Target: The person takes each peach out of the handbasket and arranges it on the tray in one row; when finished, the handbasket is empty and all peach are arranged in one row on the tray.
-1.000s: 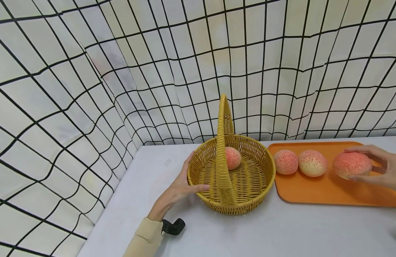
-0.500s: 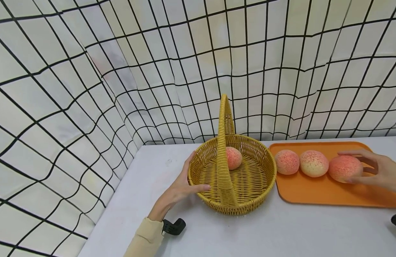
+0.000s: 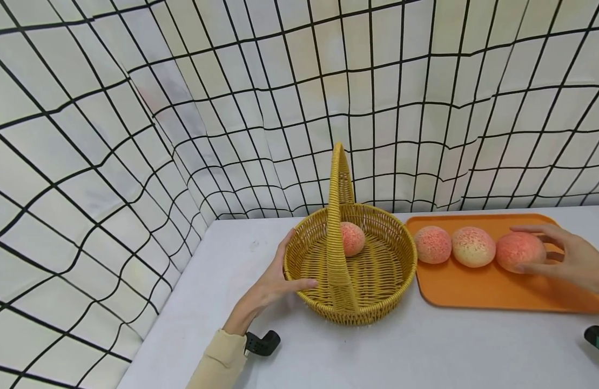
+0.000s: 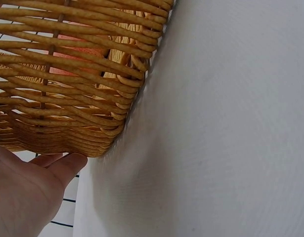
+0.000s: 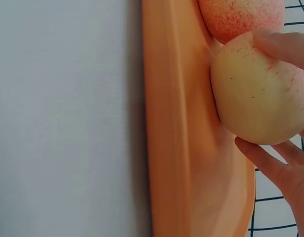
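On the orange tray (image 3: 474,292), my right hand (image 3: 571,262) grips the rightmost pink peach (image 3: 515,251), thumb and fingers spread around its sides. Seen from the right wrist, this peach (image 5: 255,98) has a pale yellow side and sits close to another peach (image 5: 243,17). Two more peaches line up to its left: a mottled cream-and-pink peach (image 3: 473,247) and a pinker one (image 3: 432,245). My left hand (image 3: 270,283) holds the round wicker basket (image 3: 323,309) at its left side, thumb over the rim, fingers outside. One peach (image 3: 352,239) lies inside, partly behind the handle.
The basket's tall arched handle (image 3: 335,216) rises over its middle. Behind and to the left stands white cloth with a black grid net (image 3: 299,119) in front. A white-covered table (image 3: 425,351) bears everything. Dark wrist devices (image 3: 262,343) sit on both wrists.
My right hand has carried its peach leftward across the tray, closing the gap to the mottled peach. The left hand and basket have stayed in place.
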Motion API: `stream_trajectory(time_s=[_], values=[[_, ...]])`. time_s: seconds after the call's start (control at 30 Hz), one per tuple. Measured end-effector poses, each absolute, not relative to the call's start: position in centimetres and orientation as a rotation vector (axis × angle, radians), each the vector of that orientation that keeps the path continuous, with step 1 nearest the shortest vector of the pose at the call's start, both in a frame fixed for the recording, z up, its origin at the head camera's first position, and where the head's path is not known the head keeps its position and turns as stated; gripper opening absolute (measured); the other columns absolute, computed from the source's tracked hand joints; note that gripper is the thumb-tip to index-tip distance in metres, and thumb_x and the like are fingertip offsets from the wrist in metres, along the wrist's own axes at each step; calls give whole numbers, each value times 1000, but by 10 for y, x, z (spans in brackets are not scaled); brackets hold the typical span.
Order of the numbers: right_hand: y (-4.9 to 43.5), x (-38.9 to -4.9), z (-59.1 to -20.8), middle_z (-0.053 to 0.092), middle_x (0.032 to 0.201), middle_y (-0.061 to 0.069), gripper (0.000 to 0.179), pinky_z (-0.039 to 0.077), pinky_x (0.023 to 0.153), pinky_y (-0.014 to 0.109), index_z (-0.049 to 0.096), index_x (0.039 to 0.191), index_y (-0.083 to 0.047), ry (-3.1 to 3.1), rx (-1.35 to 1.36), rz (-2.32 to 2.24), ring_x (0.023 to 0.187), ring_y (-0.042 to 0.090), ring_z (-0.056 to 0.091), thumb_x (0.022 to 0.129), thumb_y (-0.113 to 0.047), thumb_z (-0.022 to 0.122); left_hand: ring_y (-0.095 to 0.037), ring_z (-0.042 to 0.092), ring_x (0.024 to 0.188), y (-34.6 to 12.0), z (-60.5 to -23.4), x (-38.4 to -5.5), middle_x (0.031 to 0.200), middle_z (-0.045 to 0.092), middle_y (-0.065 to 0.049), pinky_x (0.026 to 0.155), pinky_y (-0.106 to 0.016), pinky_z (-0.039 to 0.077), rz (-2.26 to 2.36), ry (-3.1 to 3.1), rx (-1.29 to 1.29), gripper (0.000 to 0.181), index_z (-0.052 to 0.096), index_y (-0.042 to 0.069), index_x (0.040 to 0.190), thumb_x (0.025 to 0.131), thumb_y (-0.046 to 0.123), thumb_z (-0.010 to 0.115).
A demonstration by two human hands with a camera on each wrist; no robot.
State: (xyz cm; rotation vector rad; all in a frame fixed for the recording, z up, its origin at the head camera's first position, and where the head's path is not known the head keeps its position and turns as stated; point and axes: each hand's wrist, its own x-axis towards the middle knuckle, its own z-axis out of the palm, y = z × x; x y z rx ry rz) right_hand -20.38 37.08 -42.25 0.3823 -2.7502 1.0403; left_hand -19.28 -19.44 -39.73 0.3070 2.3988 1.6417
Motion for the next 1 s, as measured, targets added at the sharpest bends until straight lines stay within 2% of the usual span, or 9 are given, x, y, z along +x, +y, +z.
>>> stream_trajectory(time_s=[0.1, 0.23, 0.47, 0.7, 0.83, 0.9, 1.0], values=[[373, -206, -421, 34, 127, -41, 72, 35, 76, -2, 56, 140, -7, -2711, 460, 1080, 105, -21, 35, 77, -1, 91, -33, 18, 158, -194, -398, -193, 174, 13, -9, 125, -61, 13, 1642, 2397, 307, 127, 1, 32, 169, 79, 36, 92], [376, -208, -420, 38, 129, -39, 73, 37, 79, -2, 59, 140, -13, -2680, 518, 1143, 106, -22, 39, 76, 3, 90, -32, 15, 159, -194, -397, -191, 174, 11, -7, 125, -62, 11, 1642, 2405, 295, 126, 2, 34, 169, 80, 34, 91], [380, -209, -422, 35, 131, -37, 75, 40, 76, 0, 57, 141, -11, -2684, 502, 1122, 104, -18, 40, 76, 2, 91, -33, 16, 158, -194, -398, -192, 174, 12, -8, 125, -61, 11, 1638, 2409, 291, 127, 1, 33, 169, 79, 35, 92], [380, -208, -419, 35, 131, -38, 73, 42, 75, 0, 59, 137, -9, -2683, 485, 1115, 103, -20, 41, 74, 2, 92, -38, 20, 157, -194, -399, -195, 174, 13, -12, 124, -63, 18, 1651, 2389, 295, 127, 4, 32, 169, 78, 38, 92], [377, -207, -414, 39, 131, -38, 71, 37, 83, -1, 57, 139, -5, -2655, 526, 1094, 107, -21, 40, 76, 3, 90, -36, 18, 157, -194, -399, -194, 174, 12, -11, 125, -61, 16, 1653, 2386, 291, 129, 3, 32, 169, 78, 37, 93], [373, -206, -409, 39, 131, -38, 73, 32, 90, -2, 55, 141, -3, -2626, 537, 1056, 112, -21, 37, 77, 3, 89, -36, 18, 158, -195, -399, -194, 174, 12, -11, 125, -61, 15, 1653, 2389, 284, 129, 3, 32, 169, 77, 37, 93], [361, -206, -397, 41, 132, -35, 74, 24, 93, -5, 54, 143, -1, -2560, 574, 995, 118, -21, 33, 78, 4, 89, -36, 19, 157, -195, -399, -194, 174, 12, -12, 125, -62, 15, 1648, 2394, 285, 129, 2, 32, 169, 78, 37, 93]])
